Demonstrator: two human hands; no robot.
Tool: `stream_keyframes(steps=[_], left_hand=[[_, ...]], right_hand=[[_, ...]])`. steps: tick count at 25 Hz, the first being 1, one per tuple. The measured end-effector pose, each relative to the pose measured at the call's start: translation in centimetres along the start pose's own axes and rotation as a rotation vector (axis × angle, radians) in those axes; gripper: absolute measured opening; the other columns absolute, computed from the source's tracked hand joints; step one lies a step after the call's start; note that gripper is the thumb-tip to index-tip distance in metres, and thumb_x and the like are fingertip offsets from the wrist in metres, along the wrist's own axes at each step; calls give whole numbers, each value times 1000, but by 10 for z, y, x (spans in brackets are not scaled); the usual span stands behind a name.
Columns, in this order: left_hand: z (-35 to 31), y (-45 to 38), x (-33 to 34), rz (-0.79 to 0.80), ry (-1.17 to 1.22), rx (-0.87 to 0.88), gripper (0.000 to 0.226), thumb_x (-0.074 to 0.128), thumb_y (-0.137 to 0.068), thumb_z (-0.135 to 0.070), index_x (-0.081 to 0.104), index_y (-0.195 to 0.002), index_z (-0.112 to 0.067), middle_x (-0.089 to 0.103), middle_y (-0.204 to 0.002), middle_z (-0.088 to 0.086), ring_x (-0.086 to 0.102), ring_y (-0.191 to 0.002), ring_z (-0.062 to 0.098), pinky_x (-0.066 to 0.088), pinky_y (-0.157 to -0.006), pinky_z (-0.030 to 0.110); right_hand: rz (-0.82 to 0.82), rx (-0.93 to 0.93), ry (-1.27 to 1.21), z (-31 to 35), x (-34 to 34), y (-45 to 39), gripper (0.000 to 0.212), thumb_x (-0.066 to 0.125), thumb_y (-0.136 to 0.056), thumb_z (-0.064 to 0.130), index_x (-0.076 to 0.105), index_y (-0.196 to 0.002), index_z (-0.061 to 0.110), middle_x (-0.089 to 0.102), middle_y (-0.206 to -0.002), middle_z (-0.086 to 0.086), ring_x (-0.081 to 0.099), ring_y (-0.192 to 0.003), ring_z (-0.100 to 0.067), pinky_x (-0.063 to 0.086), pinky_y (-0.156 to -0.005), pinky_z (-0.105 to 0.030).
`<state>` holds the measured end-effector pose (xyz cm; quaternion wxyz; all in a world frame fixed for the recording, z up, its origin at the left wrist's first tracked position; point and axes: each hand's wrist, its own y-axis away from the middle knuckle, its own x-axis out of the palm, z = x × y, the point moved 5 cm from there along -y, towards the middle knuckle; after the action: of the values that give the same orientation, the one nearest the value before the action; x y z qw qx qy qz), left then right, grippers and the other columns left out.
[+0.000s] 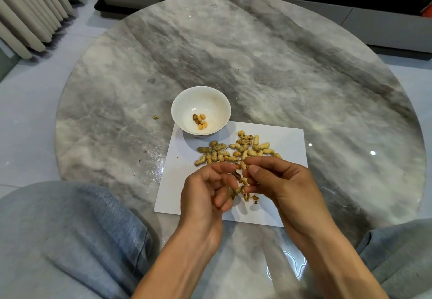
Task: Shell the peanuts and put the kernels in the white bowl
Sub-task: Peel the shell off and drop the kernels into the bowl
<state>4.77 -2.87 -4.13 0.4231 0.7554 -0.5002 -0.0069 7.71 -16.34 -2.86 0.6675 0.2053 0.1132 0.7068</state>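
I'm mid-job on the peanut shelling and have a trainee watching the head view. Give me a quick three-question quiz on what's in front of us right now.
1. True or false: the white bowl holds no kernels yet.
2. Where does the pile of unshelled peanuts lie? A) on the bare marble table B) on the white sheet C) inside the bowl
3. Fill in: the left hand and right hand together work on a ____, held above the sheet's near half.

Key
1. False: a few kernels lie at the bottom.
2. B: the pile sits on the sheet, just nearer than the bowl.
3. Peanut, with broken shell pieces below it.
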Motion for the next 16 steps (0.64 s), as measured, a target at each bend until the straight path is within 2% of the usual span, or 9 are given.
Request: stream_keyframes(steps=[1,3,4,5,6,8,12,14,16], left_hand=[[-3,1,2,14,-90,64,25,44,-86,-1,68,-81,-4,56,-60,7,28,-38,10,21,-40,20],[-12,4,7,54,-312,262,22,57,-91,-1,76,-86,-11,67,-65,-1,52,-44,8,37,-45,16],[-16,6,11,79,-419,368,24,63,-90,0,78,-86,-18,73,-71,-6,65,-60,4,47,-54,14],[-19,7,13,106,-510,454,27,67,-88,1,79,-87,-24,76,-79,-10,70,-75,2,50,-63,13],[-20,7,14,128,-579,513,29,70,-87,0,80,-88,-28,76,-85,-14,70,-83,0,51,-68,12],[-20,4,13,145,-683,585,30,73,-86,-5,79,-91,-33,75,-90,-18,69,-86,-1,50,-68,14],[-18,2,12,157,-742,663,35,76,-84,-7,75,-91,-42,74,-88,-18,62,-66,-6,52,-61,20],[-19,4,13,167,-771,742,29,77,-83,-11,76,-96,-37,74,-90,-17,67,-78,-4,54,-69,18],[-19,4,12,157,-831,838,21,75,-83,-17,79,-100,-28,75,-94,-14,69,-88,0,56,-77,20]], right_hand=[[11,26,-17,-2,-1,-1,17,66,-87,-5,78,-95,5,74,-82,-17,67,-69,-24,58,-68,-25],[25,59,-16,-4,-4,-2,20,64,-88,-4,77,-101,5,75,-88,-18,69,-73,-25,59,-72,-26],[26,64,-6,-4,-6,-3,21,64,-89,-3,76,-104,4,76,-92,-19,69,-76,-26,60,-75,-27],[24,65,3,-4,-7,-3,21,64,-89,-2,76,-104,4,76,-94,-20,69,-78,-26,60,-78,-29],[21,64,10,-3,-9,-4,19,65,-88,0,77,-103,4,75,-95,-20,69,-78,-26,60,-79,-30],[17,73,20,-2,-9,-5,14,66,-86,4,79,-94,3,74,-87,-21,67,-72,-24,61,-74,-29],[26,118,23,-1,-8,-3,20,71,-74,19,77,-80,2,68,-76,-19,62,-61,-19,59,-63,-26],[21,115,22,0,-8,-2,18,72,-72,22,78,-75,5,66,-73,-16,60,-61,-17,57,-61,-28],[9,72,87,2,-7,0,15,71,-79,20,78,-74,7,67,-70,-13,60,-62,-18,55,-60,-28]])
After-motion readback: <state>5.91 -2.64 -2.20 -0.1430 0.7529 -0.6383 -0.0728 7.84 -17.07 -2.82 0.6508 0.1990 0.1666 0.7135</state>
